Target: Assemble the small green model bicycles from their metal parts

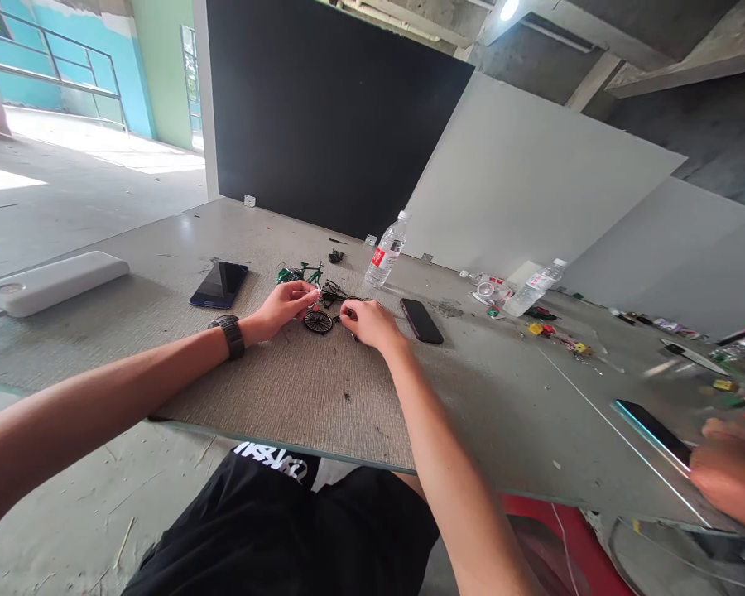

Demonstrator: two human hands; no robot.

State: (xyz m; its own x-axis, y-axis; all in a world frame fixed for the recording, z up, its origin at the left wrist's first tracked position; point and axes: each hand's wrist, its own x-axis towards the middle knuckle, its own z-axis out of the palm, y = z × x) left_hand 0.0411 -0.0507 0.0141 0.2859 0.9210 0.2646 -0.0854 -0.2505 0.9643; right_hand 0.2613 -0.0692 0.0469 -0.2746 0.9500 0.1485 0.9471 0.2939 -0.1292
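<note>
Holding both hands close together, low over the grey-brown textured desk point(348, 414), miniature bicycle parts around the fingertips. Small black spoked wheel point(318, 322) sits in the gap between them: just under my left hand's point(285, 304) fingertips, left of my right hand point(373, 321). Thin black miniature frame parts point(331, 291) lie just beyond the wheel, also between the hands.

Left: thumb and index brought nearly together above the wheel; can't tell if they pinch it or another small piece. Right: fingers curled in, tips by a tiny black part; grip on it unclear.

Green miniature bicycle point(311, 272) is just past my left fingers. Small black lump point(335, 257) a bit farther out. Clear plastic bottle with red label point(386, 253) stands upright beyond my right hand; black rectangular phone point(421, 320) lies right of it. Dark blue-edged phone point(219, 285) lies left of my left hand, near my black wristwatch point(229, 336).
</note>
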